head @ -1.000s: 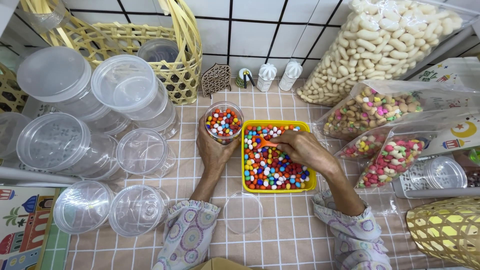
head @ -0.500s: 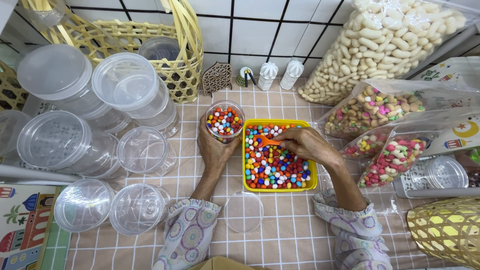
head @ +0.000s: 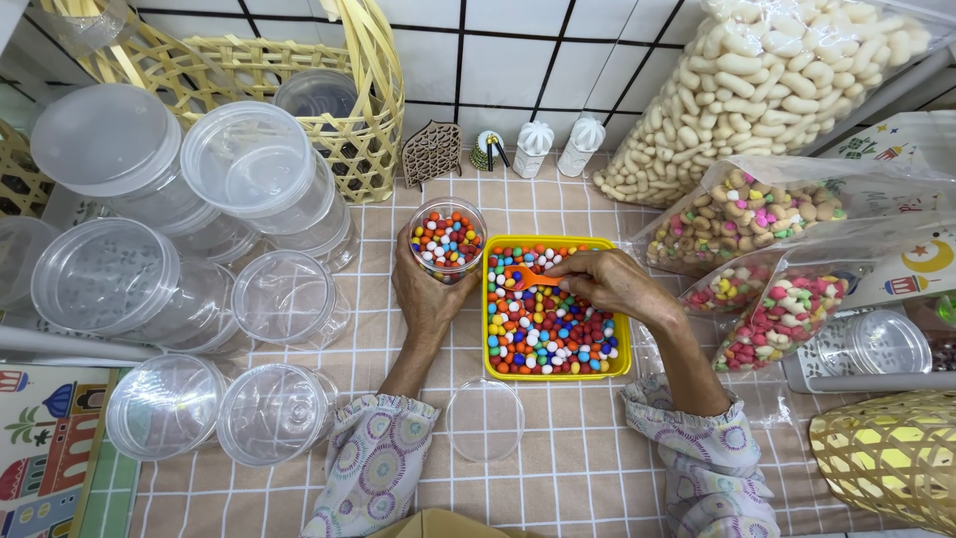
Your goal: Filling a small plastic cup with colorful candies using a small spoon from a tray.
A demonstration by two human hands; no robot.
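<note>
Little has changed: my left hand (head: 423, 299) grips the jar (head: 447, 239); my right hand (head: 607, 284) pinches the orange spoon (head: 523, 276), seemingly pointing nine o'clock over the yellow tray (head: 622, 349).

The bench (head: 558, 478) wears a beige checked cloth. At frame centre a yellow tray (head: 623, 351) of coloured candies lies on it, a clear round lid (head: 485, 419) just below. Clear lidded tubs (head: 164, 406) crowd the left side, a woven basket (head: 370, 149) stands upper left, and bags of snacks (head: 757, 214) lie at the right.
</note>
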